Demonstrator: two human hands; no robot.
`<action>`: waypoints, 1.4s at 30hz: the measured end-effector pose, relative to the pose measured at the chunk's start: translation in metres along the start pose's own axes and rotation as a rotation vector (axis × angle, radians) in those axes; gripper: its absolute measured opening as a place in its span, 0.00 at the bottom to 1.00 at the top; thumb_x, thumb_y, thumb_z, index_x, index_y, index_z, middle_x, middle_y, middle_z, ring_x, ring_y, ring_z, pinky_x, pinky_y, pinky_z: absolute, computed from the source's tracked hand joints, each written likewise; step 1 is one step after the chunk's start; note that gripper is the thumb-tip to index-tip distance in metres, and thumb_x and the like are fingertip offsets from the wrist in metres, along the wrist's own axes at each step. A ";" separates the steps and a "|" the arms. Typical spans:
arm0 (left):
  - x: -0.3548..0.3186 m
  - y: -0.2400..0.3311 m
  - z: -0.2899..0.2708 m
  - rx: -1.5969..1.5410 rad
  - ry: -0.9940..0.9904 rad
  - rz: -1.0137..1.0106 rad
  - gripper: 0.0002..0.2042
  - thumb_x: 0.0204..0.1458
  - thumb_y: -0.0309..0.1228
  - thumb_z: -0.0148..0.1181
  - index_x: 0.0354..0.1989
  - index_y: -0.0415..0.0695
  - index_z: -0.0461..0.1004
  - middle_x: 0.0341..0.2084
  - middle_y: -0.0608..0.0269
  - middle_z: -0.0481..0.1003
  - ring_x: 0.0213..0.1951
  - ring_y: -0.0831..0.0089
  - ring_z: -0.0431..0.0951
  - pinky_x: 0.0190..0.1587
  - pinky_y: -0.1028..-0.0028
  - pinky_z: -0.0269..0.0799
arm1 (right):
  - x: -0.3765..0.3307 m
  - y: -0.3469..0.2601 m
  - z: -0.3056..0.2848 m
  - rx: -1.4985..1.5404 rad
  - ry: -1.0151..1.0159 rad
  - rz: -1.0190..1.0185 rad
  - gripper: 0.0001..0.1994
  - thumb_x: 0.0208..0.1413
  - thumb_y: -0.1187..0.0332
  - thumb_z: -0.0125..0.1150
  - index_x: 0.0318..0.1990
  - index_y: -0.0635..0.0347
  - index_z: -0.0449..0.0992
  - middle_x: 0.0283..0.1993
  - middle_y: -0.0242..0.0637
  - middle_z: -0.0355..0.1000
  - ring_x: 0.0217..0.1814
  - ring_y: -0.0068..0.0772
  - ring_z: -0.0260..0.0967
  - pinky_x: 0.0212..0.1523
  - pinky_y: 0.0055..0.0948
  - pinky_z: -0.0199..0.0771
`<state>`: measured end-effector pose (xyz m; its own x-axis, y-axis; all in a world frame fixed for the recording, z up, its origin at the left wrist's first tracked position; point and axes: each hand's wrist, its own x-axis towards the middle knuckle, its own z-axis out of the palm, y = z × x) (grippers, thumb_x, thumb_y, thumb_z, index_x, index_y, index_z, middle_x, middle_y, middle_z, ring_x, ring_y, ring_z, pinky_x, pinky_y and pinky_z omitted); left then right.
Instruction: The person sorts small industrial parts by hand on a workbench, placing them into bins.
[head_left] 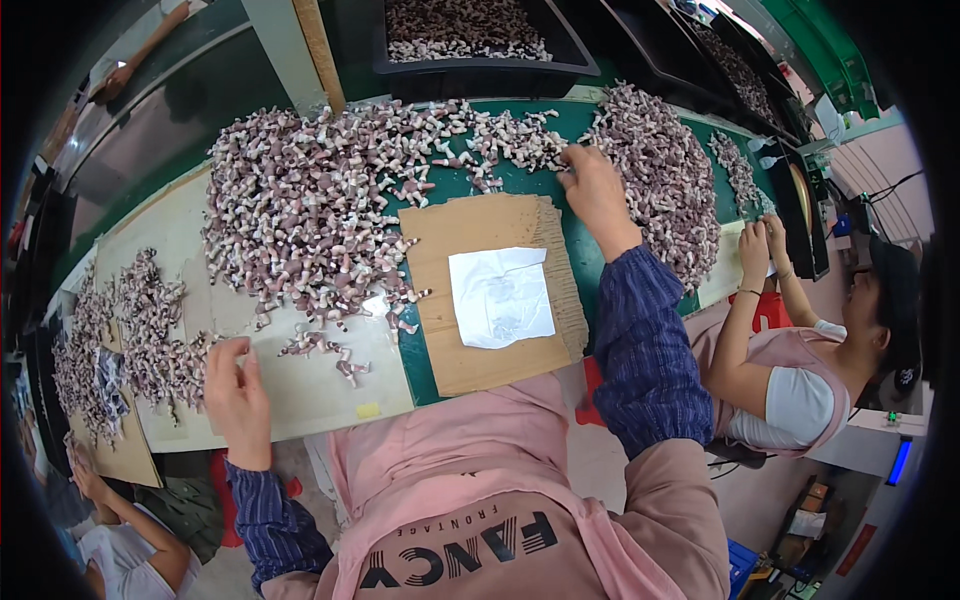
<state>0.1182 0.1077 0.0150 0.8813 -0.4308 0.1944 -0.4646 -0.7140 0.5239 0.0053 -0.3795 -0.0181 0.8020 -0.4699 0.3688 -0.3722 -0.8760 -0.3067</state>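
pink apron cloth over a mauve top lay closest; the right hand reached across the green tabletop, fingers bent, tips beside small mauve-and-white pieces strewn between two heaps; whether it grasped one could not be told; the left hand was over the edge of a pale board, fingers loosely curved near more pieces; its hold could not be told either; between the hands a cardboard sheet bore a creased white sheet; a broad left heap and a right heap flanked it; beyond stood a black tray of pieces; at right sat a co-worker in a dark cap.
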 end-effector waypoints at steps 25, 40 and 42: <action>-0.019 0.013 0.030 -0.037 0.076 0.015 0.11 0.48 0.19 0.62 0.41 0.38 0.76 0.36 0.54 0.74 0.39 0.56 0.76 0.41 0.63 0.71 | -0.056 -0.005 -0.036 0.889 -0.034 0.362 0.04 0.65 0.72 0.56 0.43 0.63 0.72 0.34 0.31 0.74 0.31 0.18 0.68 0.32 0.20 0.68; -0.005 0.003 0.037 -0.138 -0.102 0.043 0.19 0.51 0.22 0.63 0.54 0.43 0.76 0.42 0.49 0.72 0.40 0.54 0.75 0.41 0.65 0.72 | -0.145 -0.018 -0.041 0.070 -0.041 -0.009 0.08 0.54 0.79 0.56 0.42 0.63 0.75 0.42 0.51 0.71 0.43 0.58 0.71 0.41 0.46 0.72; -0.006 -0.016 0.037 -0.111 -0.087 0.109 0.16 0.52 0.20 0.60 0.50 0.40 0.74 0.44 0.54 0.71 0.40 0.64 0.74 0.38 0.71 0.71 | -0.143 -0.022 -0.039 0.199 -0.078 0.035 0.09 0.52 0.80 0.59 0.41 0.62 0.74 0.41 0.51 0.70 0.43 0.58 0.70 0.40 0.45 0.71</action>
<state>0.1174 0.1012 -0.0250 0.8129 -0.5521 0.1855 -0.5407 -0.5971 0.5925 -0.1190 -0.2970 -0.0301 0.8268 -0.4831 0.2882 -0.3073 -0.8170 -0.4880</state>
